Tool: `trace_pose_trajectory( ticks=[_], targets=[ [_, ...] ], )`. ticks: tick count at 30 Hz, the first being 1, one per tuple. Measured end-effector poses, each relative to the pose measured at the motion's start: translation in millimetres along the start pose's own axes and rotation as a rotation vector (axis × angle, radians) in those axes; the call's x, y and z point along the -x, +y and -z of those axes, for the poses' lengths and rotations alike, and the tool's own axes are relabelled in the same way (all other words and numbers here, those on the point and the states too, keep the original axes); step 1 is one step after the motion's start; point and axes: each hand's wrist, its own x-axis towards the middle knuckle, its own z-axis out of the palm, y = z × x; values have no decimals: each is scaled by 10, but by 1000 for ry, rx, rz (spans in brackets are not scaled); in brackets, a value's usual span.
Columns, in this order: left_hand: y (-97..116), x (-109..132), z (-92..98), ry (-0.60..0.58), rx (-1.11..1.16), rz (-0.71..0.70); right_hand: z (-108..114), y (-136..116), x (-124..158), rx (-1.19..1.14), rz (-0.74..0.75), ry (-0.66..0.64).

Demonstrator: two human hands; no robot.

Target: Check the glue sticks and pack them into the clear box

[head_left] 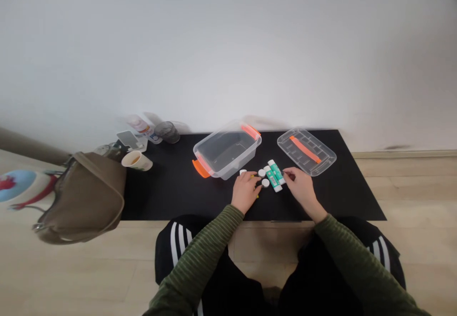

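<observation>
I logged two green-and-white glue sticks (274,178) lying centre frame on the black mat of the bench (160,192), white caps (265,182) just beside them. The left hand (245,192) curled its fingers (252,179) narrow over something yellow (257,195). The right hand (302,185) held its fingers (287,175) narrow beside the sticks; I cannot tell what they held. I judged the sticks light and stiff, best taken by the barrel.

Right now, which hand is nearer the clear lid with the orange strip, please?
Right: the right hand is just in front of the lid; the left hand is beyond the glue sticks.
</observation>
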Motion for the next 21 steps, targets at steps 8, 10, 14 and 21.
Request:
trace_pose_trajectory(
  ticks=[8, 10, 14, 21],
  targets=[
    [80, -28, -150, 12, 3, -103, -183, 151, -72, 269, 66, -62],
    [77, -16, -149, 14, 0, -95, -184, 148, -70, 321, 60, -65],
    [76, -12, -145, 6, -3, -91, -144, 149, -77, 411, 57, -60],
    [71, -17, -139, 5, -18, -87, -123, 150, -79, 518, 80, -72]
  ],
)
